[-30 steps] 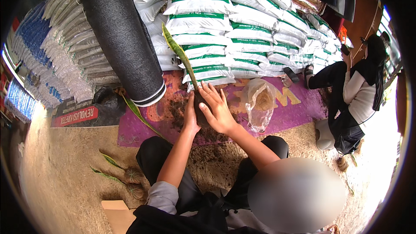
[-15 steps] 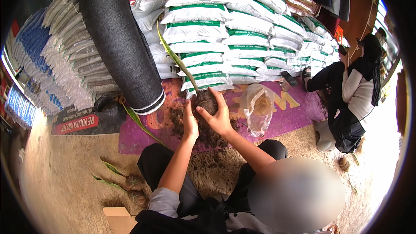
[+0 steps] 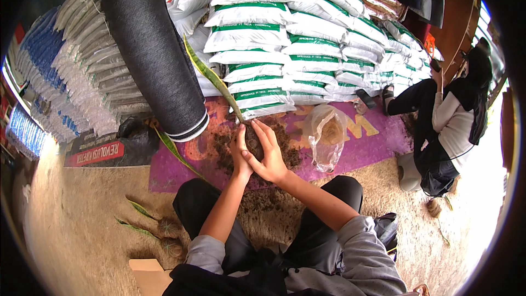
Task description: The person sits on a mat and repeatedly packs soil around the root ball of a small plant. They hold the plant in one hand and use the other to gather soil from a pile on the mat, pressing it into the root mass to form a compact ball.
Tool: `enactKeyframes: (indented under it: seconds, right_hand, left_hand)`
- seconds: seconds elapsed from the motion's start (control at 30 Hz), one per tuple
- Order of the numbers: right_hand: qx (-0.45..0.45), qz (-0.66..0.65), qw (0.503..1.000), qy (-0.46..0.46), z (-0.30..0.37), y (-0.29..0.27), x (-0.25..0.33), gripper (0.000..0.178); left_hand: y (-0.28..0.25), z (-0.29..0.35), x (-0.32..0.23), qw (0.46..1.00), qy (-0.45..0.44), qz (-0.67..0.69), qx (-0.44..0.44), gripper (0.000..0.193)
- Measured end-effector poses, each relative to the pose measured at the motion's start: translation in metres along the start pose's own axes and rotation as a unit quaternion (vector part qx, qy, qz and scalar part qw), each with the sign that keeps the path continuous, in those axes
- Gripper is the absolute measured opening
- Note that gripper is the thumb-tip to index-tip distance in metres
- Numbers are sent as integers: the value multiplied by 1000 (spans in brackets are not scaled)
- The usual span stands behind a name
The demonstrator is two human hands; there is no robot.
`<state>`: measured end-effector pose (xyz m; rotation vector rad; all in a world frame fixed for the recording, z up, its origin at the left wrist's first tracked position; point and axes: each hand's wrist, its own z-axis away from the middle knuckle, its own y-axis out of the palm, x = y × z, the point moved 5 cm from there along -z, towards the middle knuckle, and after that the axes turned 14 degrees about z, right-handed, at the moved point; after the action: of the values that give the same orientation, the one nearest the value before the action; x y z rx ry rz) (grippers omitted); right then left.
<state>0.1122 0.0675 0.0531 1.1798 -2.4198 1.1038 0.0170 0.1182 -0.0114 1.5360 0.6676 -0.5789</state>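
Note:
Between my cupped palms sits a dark, rounded root ball (image 3: 253, 142), mostly covered by my fingers. A single long snake plant leaf (image 3: 212, 78), green with yellow edges, rises from its top and leans to the left. My left hand (image 3: 240, 158) presses on the ball's left side. Against the other side lies my right hand (image 3: 270, 156), with its thumb reaching across the front. Below them, loose dark soil (image 3: 285, 156) is scattered over a purple printed sheet (image 3: 361, 153).
Right of my hands stands a clear plastic bag (image 3: 327, 142) with brown fibre. Another snake plant leaf (image 3: 174, 151) lies left, below a black mesh roll (image 3: 156, 55). Bound plant balls (image 3: 171, 235) rest lower left. Stacked white sacks (image 3: 257, 38) line the back; a person (image 3: 444, 115) sits right.
My hands have closed further around the root ball, the right one moving left and covering more of it. The leaf's tip has swung left and slightly down.

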Motion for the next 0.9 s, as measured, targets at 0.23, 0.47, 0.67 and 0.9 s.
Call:
enactKeyframes:
  seconds: [0.23, 0.47, 0.67, 0.9]
  right_hand:
    - [18, 26, 999, -19, -11, -13, 8, 53]
    - [-39, -66, 997, 18, -30, -34, 16, 33]
    - [-62, -76, 995, 12, -25, -42, 13, 20]
    - [-1, -196, 978, 76, -24, -37, 4, 30]
  left_hand:
    - [-9, -1, 10, 993, -85, 74, -23, 39]
    - [25, 15, -20, 970, -132, 203, 8, 47]
    - [32, 27, -36, 967, -100, 220, 77, 50]
    - [29, 41, -51, 966, -100, 223, 89, 53]
